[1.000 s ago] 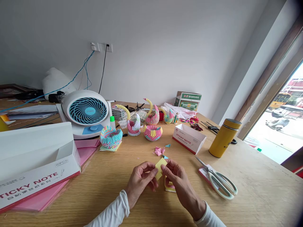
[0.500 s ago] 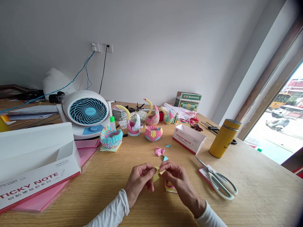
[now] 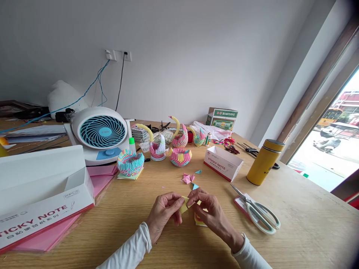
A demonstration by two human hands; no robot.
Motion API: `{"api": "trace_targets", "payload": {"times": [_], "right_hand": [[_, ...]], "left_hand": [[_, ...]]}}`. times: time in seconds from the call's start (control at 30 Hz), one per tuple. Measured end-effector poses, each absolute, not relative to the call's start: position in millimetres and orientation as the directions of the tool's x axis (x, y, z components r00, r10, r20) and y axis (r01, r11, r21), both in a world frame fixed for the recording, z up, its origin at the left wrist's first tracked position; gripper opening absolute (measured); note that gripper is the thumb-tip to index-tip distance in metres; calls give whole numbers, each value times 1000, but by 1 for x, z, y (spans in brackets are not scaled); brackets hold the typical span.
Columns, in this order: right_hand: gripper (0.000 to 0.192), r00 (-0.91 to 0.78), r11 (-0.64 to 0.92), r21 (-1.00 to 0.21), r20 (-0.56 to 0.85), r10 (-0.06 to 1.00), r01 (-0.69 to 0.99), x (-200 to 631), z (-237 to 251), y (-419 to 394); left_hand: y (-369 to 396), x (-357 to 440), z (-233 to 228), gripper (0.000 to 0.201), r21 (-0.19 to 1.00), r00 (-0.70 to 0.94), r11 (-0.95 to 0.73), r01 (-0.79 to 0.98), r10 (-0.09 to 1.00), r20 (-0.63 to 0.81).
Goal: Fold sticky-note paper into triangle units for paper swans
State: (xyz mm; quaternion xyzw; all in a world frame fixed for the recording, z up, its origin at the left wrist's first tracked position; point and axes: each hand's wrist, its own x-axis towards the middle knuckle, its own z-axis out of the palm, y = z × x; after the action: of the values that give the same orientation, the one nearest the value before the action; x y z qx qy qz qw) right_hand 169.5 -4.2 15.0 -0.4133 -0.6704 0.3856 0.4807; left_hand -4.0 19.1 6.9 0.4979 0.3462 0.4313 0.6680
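Observation:
A small piece of yellow paper [image 3: 184, 205], partly folded, is pinched between the thumb and fingers of my left hand [image 3: 166, 213]. My right hand [image 3: 206, 210] has its bent fingers at the paper's right edge, and the fingertips appear to grip it there. Under the right hand lies a small stack of sticky notes [image 3: 201, 224], mostly covered. Just beyond my hands are folded pink paper pieces [image 3: 188, 178] and a blue folded triangle [image 3: 195, 186], with another blue triangle [image 3: 198, 172] a little farther off.
Scissors [image 3: 259, 213] rest on a pad at the right, near a yellow flask [image 3: 265, 162]. A sticky note box [image 3: 223, 163] stands behind. Paper swans [image 3: 157, 147] and a blue paper bowl [image 3: 130, 163] sit mid-table. A fan [image 3: 101, 132] and a larger open box [image 3: 47, 216] occupy the left.
My right fingers have shifted on the yellow paper and curled more. The paper's upper flap no longer stands out as before. My left hand keeps its pinch.

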Motion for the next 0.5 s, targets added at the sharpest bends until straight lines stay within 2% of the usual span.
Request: {"api": "trace_targets", "payload": {"times": [0.13,0.27,0.5], "right_hand": [[17,-189,275,-954,250,950,119,169,24,-9],[28,-130,214,-952,189,973,218,167,16,-4],[34,-110,207,-949,185,977,239,169,-2,4]], "left_hand": [[21,-4,4,33,988,371,16,-154,928,42],[20,-3,1,33,995,386,-26,-93,921,60],[21,-3,-1,35,991,465,64,-116,885,-3]]}}
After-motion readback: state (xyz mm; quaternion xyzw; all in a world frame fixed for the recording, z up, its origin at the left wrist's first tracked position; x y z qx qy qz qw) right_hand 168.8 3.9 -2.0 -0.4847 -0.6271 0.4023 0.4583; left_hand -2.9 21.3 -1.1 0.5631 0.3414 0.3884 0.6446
